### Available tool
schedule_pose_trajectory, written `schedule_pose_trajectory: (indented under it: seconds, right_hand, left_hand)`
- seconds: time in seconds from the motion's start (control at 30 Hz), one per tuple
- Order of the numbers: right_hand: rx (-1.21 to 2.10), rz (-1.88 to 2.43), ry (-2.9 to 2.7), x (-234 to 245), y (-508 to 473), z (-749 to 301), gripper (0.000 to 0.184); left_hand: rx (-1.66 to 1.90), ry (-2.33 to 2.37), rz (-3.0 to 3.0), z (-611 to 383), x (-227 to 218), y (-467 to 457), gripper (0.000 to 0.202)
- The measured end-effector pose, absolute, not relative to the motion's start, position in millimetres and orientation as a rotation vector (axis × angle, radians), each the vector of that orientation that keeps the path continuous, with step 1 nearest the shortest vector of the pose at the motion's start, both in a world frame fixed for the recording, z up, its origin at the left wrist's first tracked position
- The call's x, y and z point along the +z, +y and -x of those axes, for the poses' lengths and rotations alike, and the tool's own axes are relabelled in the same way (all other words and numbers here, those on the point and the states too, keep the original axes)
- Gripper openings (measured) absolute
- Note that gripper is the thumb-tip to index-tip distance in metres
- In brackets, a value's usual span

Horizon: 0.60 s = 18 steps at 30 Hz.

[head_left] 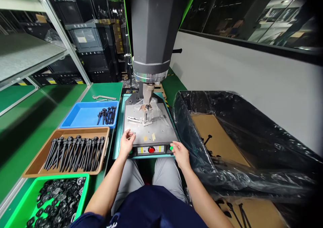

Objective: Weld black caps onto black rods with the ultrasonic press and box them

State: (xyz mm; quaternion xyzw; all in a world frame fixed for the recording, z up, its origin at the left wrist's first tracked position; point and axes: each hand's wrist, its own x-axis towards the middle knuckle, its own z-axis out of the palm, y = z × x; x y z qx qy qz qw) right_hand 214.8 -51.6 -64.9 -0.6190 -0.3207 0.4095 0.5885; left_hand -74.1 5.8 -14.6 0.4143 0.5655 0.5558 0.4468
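Observation:
My left hand [127,143] is at the front left corner of the press's metal base plate [141,133], fingers loosely bent and apart, with nothing in them. A green button [130,152] shows partly beneath it. At the front right corner, my right hand [180,153] has its bent fingers at another green button [171,148] and holds nothing visible. Whether it presses the button I cannot tell. Between the hands sits a red button [151,150]. Above the plate, the press's metal tool head [148,92] reaches down to a small dark part [147,107] in a fixture [146,121].
On the left stand a blue tray [83,115] and a brown tray [37,159], both with black bolt-like parts, and a green bin [22,201] of small black pieces. A wrench [104,97] lies behind them. Right is a box lined with black plastic [202,147].

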Motion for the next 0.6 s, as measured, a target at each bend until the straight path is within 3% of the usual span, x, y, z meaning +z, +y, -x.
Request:
schedule_pose_trajectory:
  seconds: [0.13,0.4,0.6]
  right_hand:
    - [0.817,1.532,-0.781,-85.3,-65.8,-236.2,0.054]
    - [0.799,1.57,-0.78,-110.3,-76.0,-241.9,0.056]
    - [0.591,1.728,-0.837,-130.3,-81.0,-256.7,0.057]
  left_hand:
    - [1.406,1.489,-1.041,81.4,-21.0,-11.8,0.049]
    - [1.513,1.346,-1.264,56.1,24.1,28.1,0.04]
    - [1.466,1.625,-1.334,77.4,-8.1,-3.8,0.038]
